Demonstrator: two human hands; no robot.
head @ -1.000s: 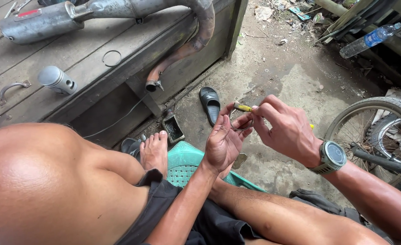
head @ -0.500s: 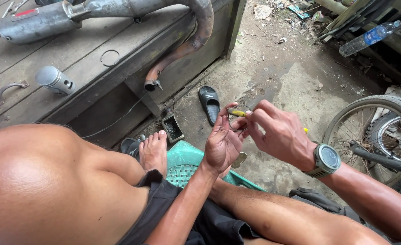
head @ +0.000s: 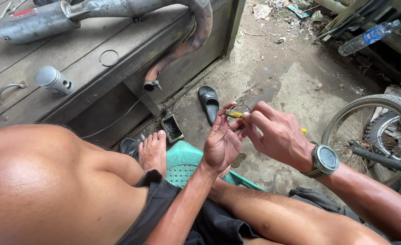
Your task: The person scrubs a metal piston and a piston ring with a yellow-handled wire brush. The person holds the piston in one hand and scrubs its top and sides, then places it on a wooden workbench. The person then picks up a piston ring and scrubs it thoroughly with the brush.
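At the centre of the frame the right hand (head: 279, 136) closes its fingertips around a small yellow-handled tool (head: 235, 114) — the tip points left, toward the left hand (head: 221, 143). That hand stands palm-up with fingers half curled, loosely pinching a thin wire ring (head: 237, 121); how firmly, I cannot tell. A black sandal (head: 209, 102) lies just beyond — a spoked wheel (head: 376, 131) at right.

Metal, wood and plastic, mostly worn

Dull, rust-stained metal exhaust pipe (head: 119, 9) lies on the weathered wooden surface (head: 73, 77); below that surface, a glossy black rubber sandal (head: 209, 102) on rough concrete floor (head: 277, 86).
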